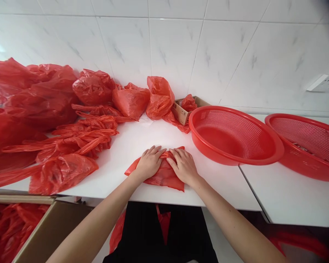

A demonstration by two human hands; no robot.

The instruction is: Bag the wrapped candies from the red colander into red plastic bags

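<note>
A red plastic bag (pixel 164 176) lies flattened on the white table in front of me, its upper edge bunched. My left hand (pixel 150 162) rests palm down on its left part, fingers spread a little and pointing up and inward. Over the right part lies my right hand (pixel 184 164), also palm down with its fingers apart and its thumb toward the middle. Both hands press on the bag without wrapping round it. Something darker shows faintly through the red plastic, too unclear to name.
Filled red bags (pixel 130 100) line the wall, and more red bags (pixel 65 170) cover the table's left side. A small cardboard box (pixel 181 113) stands behind a red basket (pixel 235 159); another basket (pixel 309 164) is farther right. An open carton (pixel 48 226) sits below left.
</note>
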